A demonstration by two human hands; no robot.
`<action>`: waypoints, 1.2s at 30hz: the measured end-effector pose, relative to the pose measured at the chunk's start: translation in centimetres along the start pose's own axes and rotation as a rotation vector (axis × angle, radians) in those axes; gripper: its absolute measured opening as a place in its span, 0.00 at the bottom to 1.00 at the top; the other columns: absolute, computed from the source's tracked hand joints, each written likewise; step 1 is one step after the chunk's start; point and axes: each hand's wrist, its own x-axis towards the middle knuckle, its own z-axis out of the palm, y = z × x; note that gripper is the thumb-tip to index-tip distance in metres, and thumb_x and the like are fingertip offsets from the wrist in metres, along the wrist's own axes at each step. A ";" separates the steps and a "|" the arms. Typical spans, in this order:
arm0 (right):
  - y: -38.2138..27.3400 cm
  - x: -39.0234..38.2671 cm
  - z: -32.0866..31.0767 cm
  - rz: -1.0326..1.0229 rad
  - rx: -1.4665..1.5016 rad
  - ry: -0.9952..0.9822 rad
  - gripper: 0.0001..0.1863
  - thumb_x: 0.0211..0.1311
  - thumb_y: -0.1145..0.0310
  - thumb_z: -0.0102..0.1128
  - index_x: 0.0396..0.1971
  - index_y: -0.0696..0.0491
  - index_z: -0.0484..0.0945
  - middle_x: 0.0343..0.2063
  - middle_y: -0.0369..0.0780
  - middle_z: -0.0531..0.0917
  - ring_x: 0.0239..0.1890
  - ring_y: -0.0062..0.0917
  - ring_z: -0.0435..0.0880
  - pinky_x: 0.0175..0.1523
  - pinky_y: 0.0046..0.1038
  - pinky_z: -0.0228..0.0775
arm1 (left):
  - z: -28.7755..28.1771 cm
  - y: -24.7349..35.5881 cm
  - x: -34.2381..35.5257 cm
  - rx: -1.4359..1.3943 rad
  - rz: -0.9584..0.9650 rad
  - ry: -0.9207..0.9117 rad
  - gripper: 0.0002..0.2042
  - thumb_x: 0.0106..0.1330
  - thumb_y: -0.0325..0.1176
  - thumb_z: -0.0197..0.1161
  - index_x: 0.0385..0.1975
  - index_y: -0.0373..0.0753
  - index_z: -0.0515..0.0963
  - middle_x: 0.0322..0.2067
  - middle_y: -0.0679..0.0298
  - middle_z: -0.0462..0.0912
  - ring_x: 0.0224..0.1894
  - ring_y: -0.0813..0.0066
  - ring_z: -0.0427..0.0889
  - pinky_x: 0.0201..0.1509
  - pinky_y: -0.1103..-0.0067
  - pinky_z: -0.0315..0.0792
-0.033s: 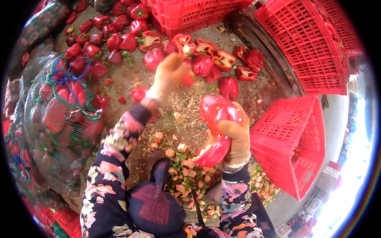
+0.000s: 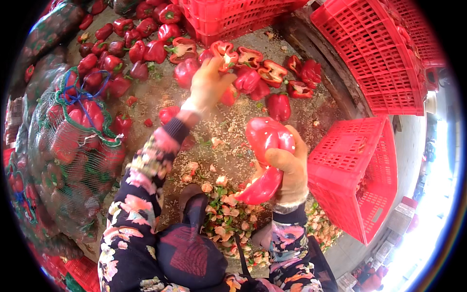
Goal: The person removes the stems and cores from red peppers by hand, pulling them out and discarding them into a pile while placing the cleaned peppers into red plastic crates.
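My right hand (image 2: 287, 168), in a pale glove, is closed around red bell pepper pieces (image 2: 265, 138). The lower piece has its pale inner edge showing on the left. My left hand (image 2: 209, 85), gloved too, reaches forward with thumb and fingers apart. Its fingertips are at a cut bell pepper half (image 2: 224, 52) on the floor; whether they touch it I cannot tell. More cut halves (image 2: 273, 73) lie to the right of that hand, pale insides up, beside whole red peppers (image 2: 279, 107).
Whole peppers (image 2: 138, 51) are heaped at the far left, beside a green mesh sack (image 2: 73, 165) full of peppers. Red crates stand at the back (image 2: 228, 24), far right (image 2: 374, 53) and near right (image 2: 348, 170). Pepper cores (image 2: 233, 214) and seeds litter the floor by my legs.
My left hand has shifted slightly forward, toward the cut pepper half. My right hand keeps hold of the pepper pieces almost in place.
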 end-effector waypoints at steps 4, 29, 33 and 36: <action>-4.1 -4.0 -1.8 -0.854 -0.647 0.682 0.17 0.54 0.77 0.68 0.45 0.58 0.78 0.31 0.36 0.80 0.25 0.22 0.78 0.29 0.28 0.74 | 4.7 -2.5 3.5 0.630 -0.005 -0.053 0.26 0.59 0.46 0.73 0.52 0.42 0.72 0.44 0.53 0.81 0.43 0.52 0.86 0.42 0.62 0.79; 5.5 -0.3 -2.4 -0.397 -0.428 0.235 0.27 0.61 0.62 0.73 0.57 0.59 0.78 0.46 0.43 0.85 0.49 0.29 0.84 0.58 0.32 0.76 | -5.7 13.3 -14.4 -1.139 -0.723 -0.666 0.30 0.58 0.25 0.78 0.59 0.34 0.72 0.49 0.66 0.81 0.52 0.78 0.79 0.58 0.77 0.76; 4.3 -1.5 -2.8 -0.456 -0.722 -0.019 0.38 0.51 0.54 0.80 0.58 0.58 0.77 0.52 0.47 0.80 0.54 0.39 0.82 0.61 0.37 0.73 | -5.4 12.4 -15.0 -0.938 -0.470 -0.645 0.25 0.58 0.25 0.77 0.53 0.34 0.74 0.46 0.66 0.82 0.49 0.79 0.81 0.53 0.77 0.77; 5.0 -2.0 -2.8 -0.603 -0.903 -0.011 0.39 0.40 0.56 0.83 0.54 0.57 0.78 0.49 0.48 0.78 0.54 0.45 0.80 0.59 0.39 0.75 | -6.2 13.1 -14.5 -0.495 -0.196 -0.652 0.24 0.57 0.26 0.77 0.52 0.35 0.75 0.46 0.68 0.80 0.49 0.77 0.79 0.55 0.78 0.75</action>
